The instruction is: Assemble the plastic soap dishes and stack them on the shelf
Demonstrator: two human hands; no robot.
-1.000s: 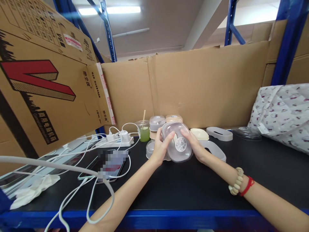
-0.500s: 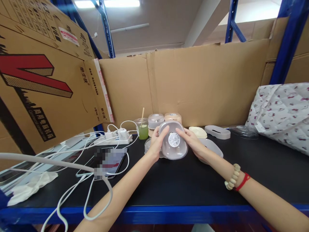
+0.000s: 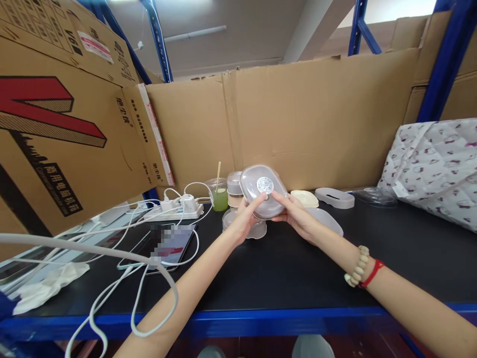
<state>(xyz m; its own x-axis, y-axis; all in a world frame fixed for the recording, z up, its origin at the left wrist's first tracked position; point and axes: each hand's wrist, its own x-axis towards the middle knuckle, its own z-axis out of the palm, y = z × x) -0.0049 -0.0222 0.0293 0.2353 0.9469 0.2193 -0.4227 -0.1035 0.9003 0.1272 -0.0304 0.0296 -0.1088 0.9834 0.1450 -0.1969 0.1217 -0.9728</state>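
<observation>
Both hands hold a rounded plastic container [image 3: 278,199] with a clear lid above the table. A round white printed label sits on the lid, which faces me at a tilt. My left hand [image 3: 244,221] grips its lower left, thumb near the label; my right hand [image 3: 296,218] grips its lower right with the thumb on top. Below and behind it, partly hidden, stands a clear container [image 3: 257,230]. A small lidded stack [image 3: 234,187] rises behind my left hand. Beyond the right hand lie a cream piece [image 3: 305,198] and a pale grey tray-like piece [image 3: 328,222].
A grey slotted oval piece [image 3: 334,198] and a clear lid [image 3: 374,197] lie right, near a patterned bag [image 3: 432,174]. Left are a cup of green drink [image 3: 219,199], a power strip [image 3: 179,213], looping white cables, a phone [image 3: 179,243] and a crumpled tissue [image 3: 52,286].
The container has risen and turned, its lid now tilted back with the label higher. Both thumbs have shifted toward the label's lower edge. The view has shifted slightly.
</observation>
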